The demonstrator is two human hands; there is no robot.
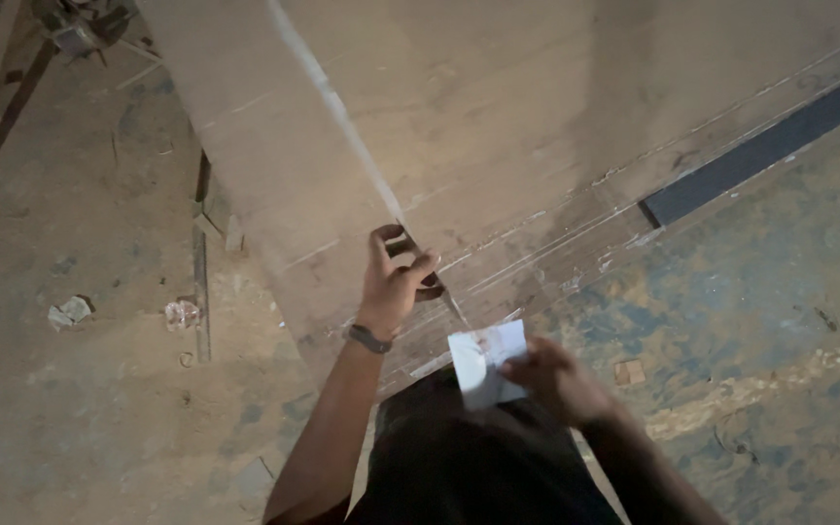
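The left hand [396, 277] is gripping the near edge of a large board [498, 126], fingers curling over the corner ridge where two of its faces are meeting. A dark band [367, 338] is sitting on that wrist. The board is tilting away from the person, filling most of the far and middle part of the view, its pale brown surface scratched with light lines near the bottom edge.

The right hand [556, 379] is pinching a small white paper [486, 362] between thumb and fingers, holding it just below the board's near edge, close to the person's body. The paper is touching only the hand as far as can be told (whether its top edge is brushing the board is unclear in the dim light). It is lying just right of the left wrist, apart from it.

A dark strip [770, 146] is running diagonally along the board's right side, toward the far right. On the floor [751, 331] to the right, mottled blue and brown patches are showing, with a small brown chip [629, 371] lying just right of the right hand. On the left, crumpled scraps [70, 311] and a shiny wrapper [183, 313] are lying on the dusty ground, well apart from both hands.
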